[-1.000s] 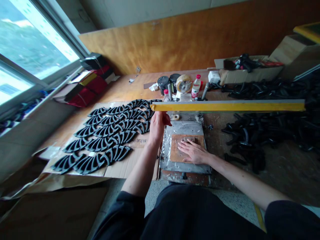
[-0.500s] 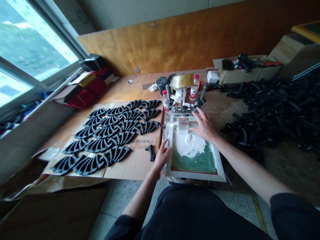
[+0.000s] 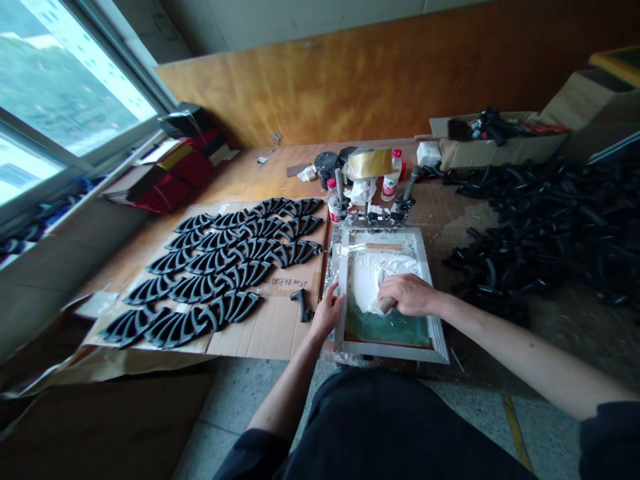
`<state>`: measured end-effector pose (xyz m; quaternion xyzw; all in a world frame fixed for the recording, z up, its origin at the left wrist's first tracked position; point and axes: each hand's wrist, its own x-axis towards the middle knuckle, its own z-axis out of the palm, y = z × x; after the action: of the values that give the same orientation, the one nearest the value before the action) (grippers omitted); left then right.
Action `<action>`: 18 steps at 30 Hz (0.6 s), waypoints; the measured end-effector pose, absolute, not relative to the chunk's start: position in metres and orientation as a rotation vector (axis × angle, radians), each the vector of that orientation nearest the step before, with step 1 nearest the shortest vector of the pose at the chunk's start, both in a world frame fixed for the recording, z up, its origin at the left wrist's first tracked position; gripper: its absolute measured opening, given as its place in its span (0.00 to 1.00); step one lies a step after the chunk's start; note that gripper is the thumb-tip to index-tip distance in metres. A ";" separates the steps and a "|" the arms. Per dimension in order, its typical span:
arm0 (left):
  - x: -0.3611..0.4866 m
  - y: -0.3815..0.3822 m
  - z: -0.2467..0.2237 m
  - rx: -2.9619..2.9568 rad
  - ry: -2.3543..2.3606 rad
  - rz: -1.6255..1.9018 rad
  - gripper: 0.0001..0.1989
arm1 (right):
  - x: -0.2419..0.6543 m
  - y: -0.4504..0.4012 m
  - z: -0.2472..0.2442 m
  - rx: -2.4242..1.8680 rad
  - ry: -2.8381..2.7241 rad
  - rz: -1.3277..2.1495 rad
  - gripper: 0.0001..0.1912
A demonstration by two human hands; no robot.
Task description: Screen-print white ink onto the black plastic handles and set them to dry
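Observation:
A screen-printing frame (image 3: 439,337) with a pale metal border and green mesh lies flat in front of me. White ink (image 3: 369,272) is spread thickly over the mesh. My right hand (image 3: 411,295) is closed around a small squeegee (image 3: 387,305), whose blade is at the lower part of the ink. At the frame's left edge, my left hand (image 3: 327,310) has its fingers and thumb against the border, seemingly gripping it. A single black handle-shaped part (image 3: 301,305) lies on cardboard just left of that hand.
Rows of black curved parts (image 3: 220,267) cover the cardboard (image 3: 270,333) at left. Clamp posts (image 3: 407,193) rise behind the frame, near red-capped bottles (image 3: 390,181) and a black tub (image 3: 326,167). More black parts (image 3: 550,227) are heaped at right, before an open carton (image 3: 500,157).
My right hand, open above the frame's far part before, has closed on the squeegee and come down toward me across the ink. My left hand stays at the frame's left edge.

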<state>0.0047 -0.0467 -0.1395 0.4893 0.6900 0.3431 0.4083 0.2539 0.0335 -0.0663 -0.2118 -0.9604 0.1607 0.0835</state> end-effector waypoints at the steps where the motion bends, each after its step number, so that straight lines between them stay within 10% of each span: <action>1: 0.005 -0.046 -0.138 1.228 1.744 0.866 0.29 | 0.251 0.034 -0.067 -0.700 -2.824 0.467 0.12; 18: 0.004 -0.045 -0.045 1.030 1.490 1.073 0.30 | 0.267 0.128 -0.018 -1.416 -2.185 0.355 0.23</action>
<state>0.0045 -0.0448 -0.0450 0.4249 0.6150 0.4428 0.4951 0.2667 0.1284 -0.0176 -0.5212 -0.8041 0.1306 0.2543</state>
